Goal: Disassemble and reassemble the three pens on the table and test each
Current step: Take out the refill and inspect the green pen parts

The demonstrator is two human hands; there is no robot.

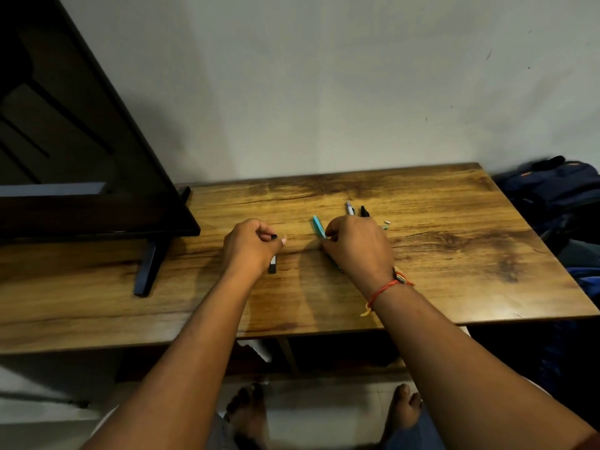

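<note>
My left hand [250,246] is closed around a black pen part [272,264], whose ends stick out above and below the fist. My right hand [357,246] grips a teal pen piece [318,226] that points up and to the left from the fingers. Behind the right hand lie a silver pen [349,208] and a black pen [364,211] side by side on the wooden table [454,254]. Two tiny light-coloured parts [386,225] rest just right of those pens. Both hands hover close to the tabletop, a short gap between them.
A black TV screen [81,141] stands at the left on a foot [147,271] that reaches toward the front edge. A dark blue bag [558,190] lies off the table's right side. A pale wall runs behind the table. My bare feet show on the floor below.
</note>
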